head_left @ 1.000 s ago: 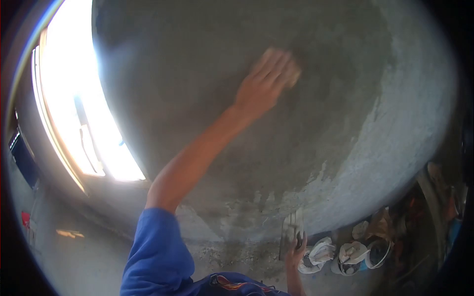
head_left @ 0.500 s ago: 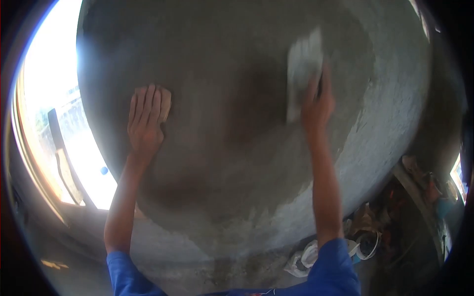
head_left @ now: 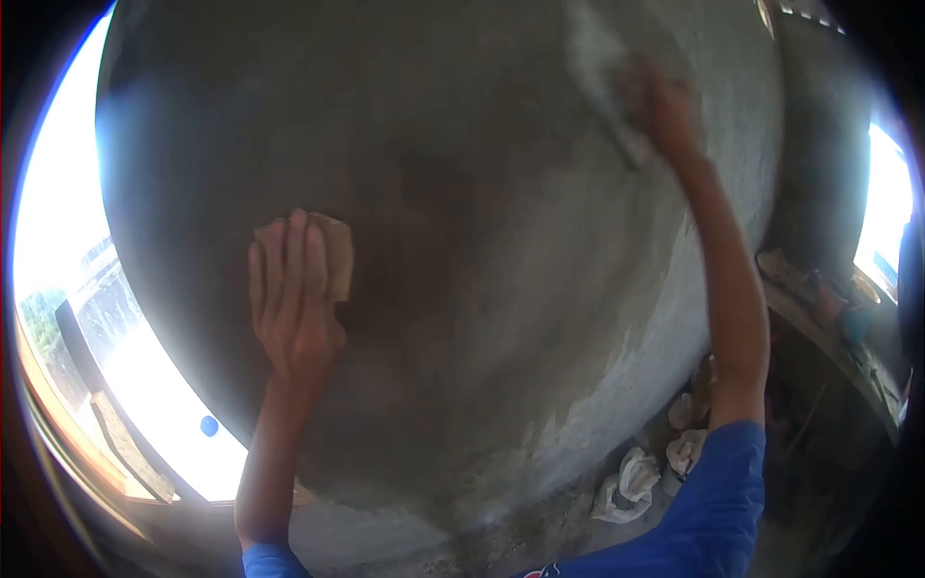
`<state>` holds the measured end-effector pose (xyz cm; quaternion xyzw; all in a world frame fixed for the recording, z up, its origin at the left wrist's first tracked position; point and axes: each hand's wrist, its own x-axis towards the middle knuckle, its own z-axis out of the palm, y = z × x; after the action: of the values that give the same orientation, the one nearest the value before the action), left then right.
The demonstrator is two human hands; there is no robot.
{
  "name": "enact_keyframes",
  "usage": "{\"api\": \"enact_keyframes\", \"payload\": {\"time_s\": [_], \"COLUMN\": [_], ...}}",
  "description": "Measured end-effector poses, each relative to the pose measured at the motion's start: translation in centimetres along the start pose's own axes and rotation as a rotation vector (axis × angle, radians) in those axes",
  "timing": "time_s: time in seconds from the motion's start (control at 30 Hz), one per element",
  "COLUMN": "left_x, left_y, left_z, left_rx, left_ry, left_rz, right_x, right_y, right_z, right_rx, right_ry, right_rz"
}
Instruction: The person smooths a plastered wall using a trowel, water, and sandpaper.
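A large wall (head_left: 453,385) with dark, damp-looking plaster fills the middle, paler along its right and lower edge. My left hand (head_left: 294,299) presses a tan block (head_left: 335,255), perhaps a sponge, flat against the wall at the left. At the upper right my right hand (head_left: 670,116) grips a flat grey trowel (head_left: 602,72), tilted and blurred by motion, against the wall. The trowel's handle is mostly hidden by my fingers.
Bright window openings stand at the far left (head_left: 58,260) and far right (head_left: 885,207). White bags (head_left: 631,482) lie on the floor at the lower right. Behind them a board (head_left: 829,332) carries assorted objects.
The view has shifted. My right hand and the trowel have moved up and to the right, and the trowel has tilted. My left hand is lower in view, with more of the block showing.
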<state>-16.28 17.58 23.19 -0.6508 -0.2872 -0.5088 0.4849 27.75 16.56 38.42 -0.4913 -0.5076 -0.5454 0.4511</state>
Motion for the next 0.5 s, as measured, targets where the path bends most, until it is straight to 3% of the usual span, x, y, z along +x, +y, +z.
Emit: {"api": "enact_keyframes", "payload": {"time_s": [0.03,0.07,0.1,0.13,0.2,0.23,0.27,0.3,0.33,0.37,0.43,0.47,0.5], "left_x": [-1.1,-1.1,-0.8,-0.8,-0.3,-0.4,-0.7,-0.9,-0.9,-0.8,0.3,0.5,0.5], "left_y": [-0.9,-0.8,-0.6,-0.3,0.0,-0.2,-0.1,-0.1,0.3,0.5,2.0,2.8,2.9], "left_z": [-0.1,-0.2,0.0,-0.1,-0.1,0.1,0.2,-0.3,-0.8,-1.2,-1.1,-1.2,-1.1], "left_rx": [0.0,-0.008,-0.016,-0.017,0.07,0.108,0.148,0.259,0.369,0.416,0.471,0.524,0.575], "left_ry": [-0.003,-0.018,-0.022,-0.021,-0.014,-0.018,-0.023,-0.103,-0.173,-0.176,-0.173,-0.165,-0.175], "left_rz": [-0.021,-0.022,-0.018,-0.022,0.006,0.028,0.052,0.047,0.036,0.009,-0.018,-0.084,-0.15], "right_x": [0.9,1.6,2.5,2.8,5.2,5.9,6.3,7.0,6.5,6.4,5.9,5.9,6.9], "right_y": [2.1,6.1,5.9,6.0,3.4,-2.3,-6.7,-12.6,-13.0,-10.7,-6.1,-1.9,3.2], "right_z": [-0.1,1.2,1.0,1.3,2.2,0.7,1.1,-5.5,-1.1,-1.5,-3.7,-4.7,-2.9], "right_rx": [0.091,0.202,0.312,0.31,0.385,0.434,0.373,0.248,0.173,0.177,0.109,0.25,0.444], "right_ry": [-0.103,0.041,0.195,0.194,0.005,-0.153,0.202,-0.374,0.265,0.285,-0.018,-0.213,-0.191], "right_rz": [0.239,0.193,0.147,0.143,0.435,0.364,-0.024,-0.03,-0.431,-0.431,-0.446,-0.051,0.236]}}
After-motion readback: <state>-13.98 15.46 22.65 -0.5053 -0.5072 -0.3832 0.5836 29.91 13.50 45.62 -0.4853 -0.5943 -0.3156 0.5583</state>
